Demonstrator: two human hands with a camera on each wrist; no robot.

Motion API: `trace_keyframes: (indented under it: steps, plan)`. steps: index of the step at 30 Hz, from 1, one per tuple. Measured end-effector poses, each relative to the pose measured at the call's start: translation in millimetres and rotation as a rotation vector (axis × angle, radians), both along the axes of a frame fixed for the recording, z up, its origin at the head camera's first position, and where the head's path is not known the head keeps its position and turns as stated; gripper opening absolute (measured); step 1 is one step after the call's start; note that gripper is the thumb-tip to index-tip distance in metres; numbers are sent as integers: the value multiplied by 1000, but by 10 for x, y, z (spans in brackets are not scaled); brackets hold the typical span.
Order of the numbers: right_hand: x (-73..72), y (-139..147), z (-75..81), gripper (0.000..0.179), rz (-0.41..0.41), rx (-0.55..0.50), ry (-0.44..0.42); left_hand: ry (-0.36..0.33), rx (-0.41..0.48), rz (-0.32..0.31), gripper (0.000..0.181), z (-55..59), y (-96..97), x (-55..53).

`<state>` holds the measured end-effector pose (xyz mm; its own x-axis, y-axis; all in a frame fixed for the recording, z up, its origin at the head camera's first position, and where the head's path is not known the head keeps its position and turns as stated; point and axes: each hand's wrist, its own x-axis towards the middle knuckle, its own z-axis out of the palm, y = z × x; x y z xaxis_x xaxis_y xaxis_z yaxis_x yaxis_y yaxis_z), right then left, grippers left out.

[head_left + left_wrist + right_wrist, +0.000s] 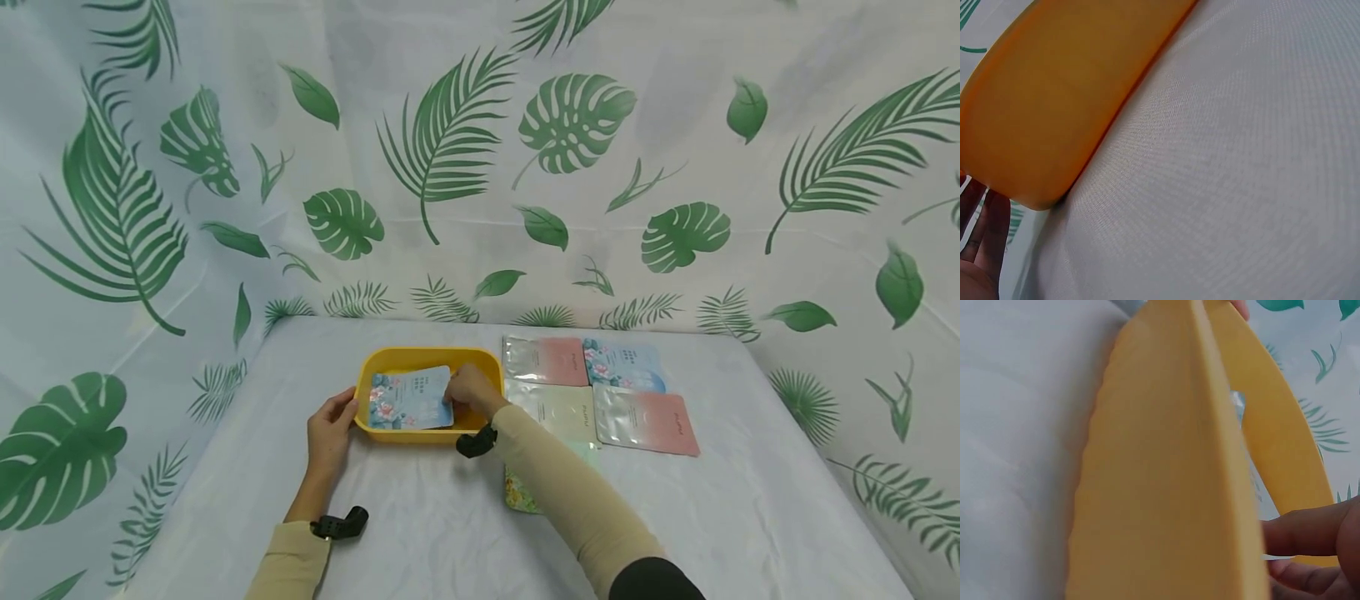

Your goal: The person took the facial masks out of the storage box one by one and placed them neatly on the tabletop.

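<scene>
A blue floral sheet-mask packet (408,400) lies at a slant in a yellow plastic tray (420,437). My right hand (472,390) reaches into the tray and pinches the packet's right edge; in the right wrist view, thumb and fingers (1304,534) show behind the tray's near wall, with only slivers of the packet visible. At the tray's left end is my left hand (330,429), its fingertips against the outside by the rim. The left wrist view shows those fingers (994,231) fairly straight, touching the tray's end wall (1035,125).
Right of the tray lie pink-and-silver packets (547,361) (647,419), another blue floral packet (624,364) and a cream packet (555,408). A green-yellow packet (520,492) is partly under my right forearm. White cloth (420,517) covers the table; a leaf-print curtain (480,167) hangs behind.
</scene>
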<state>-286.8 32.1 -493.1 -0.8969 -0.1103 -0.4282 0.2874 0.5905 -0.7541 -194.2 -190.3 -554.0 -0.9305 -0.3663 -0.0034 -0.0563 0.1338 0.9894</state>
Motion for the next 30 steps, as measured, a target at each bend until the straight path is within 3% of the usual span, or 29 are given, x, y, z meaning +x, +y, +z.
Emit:
trace_keyframes:
  steps: [8, 13, 19, 30]
  plan:
    - [50, 14, -36, 9, -69, -114, 21, -10, 7, 1, 36, -2, 5, -8]
    - [78, 21, -39, 20, -60, -167, 40, -4, 15, 0, 35, 4, 6, -3]
    - [116, 23, -22, 20, -50, -234, 53, 3, 16, -7, 36, -18, 0, -1]
    - [108, 98, 62, 24, -152, -406, 35, 16, 4, -4, 40, -19, -17, 0]
